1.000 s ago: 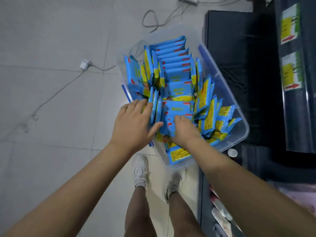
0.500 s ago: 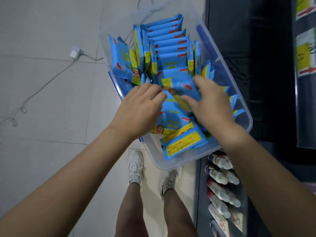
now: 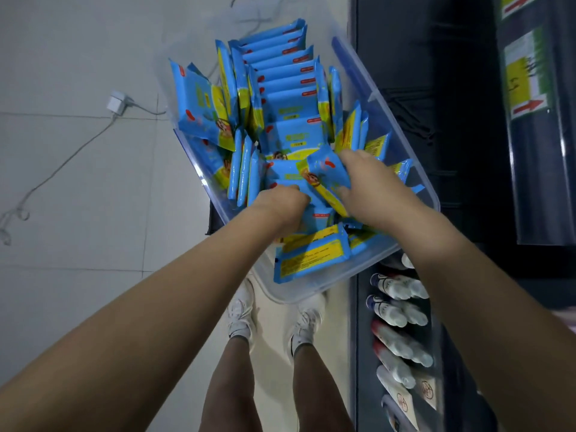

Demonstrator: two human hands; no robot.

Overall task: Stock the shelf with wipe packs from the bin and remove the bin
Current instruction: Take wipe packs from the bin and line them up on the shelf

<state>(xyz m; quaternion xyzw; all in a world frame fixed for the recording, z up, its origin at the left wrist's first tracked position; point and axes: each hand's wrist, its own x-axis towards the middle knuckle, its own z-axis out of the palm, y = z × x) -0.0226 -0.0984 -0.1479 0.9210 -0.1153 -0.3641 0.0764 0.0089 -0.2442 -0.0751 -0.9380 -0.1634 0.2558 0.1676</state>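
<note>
A clear plastic bin (image 3: 414, 169) stands in front of me, full of several blue and yellow wipe packs (image 3: 286, 85), some upright in rows, some loose. My right hand (image 3: 374, 188) grips one wipe pack (image 3: 327, 176) between fingers and thumb, lifted slightly over the pile. My left hand (image 3: 280, 207) is plunged among the packs at the bin's near end with its fingers curled down around packs; its fingertips are hidden. A dark shelf unit (image 3: 420, 88) stands just right of the bin.
A lower shelf (image 3: 361, 369) at the bottom right holds several white tubes and bottles (image 3: 396, 310). A white plug and cable (image 3: 115, 104) lie on the tiled floor at left. My feet (image 3: 274, 316) stand right under the bin's near edge.
My right hand has lifted a wipe pack off the pile and closed round it. My left hand has pushed deeper into the packs near the bin's front. The view has tilted down.
</note>
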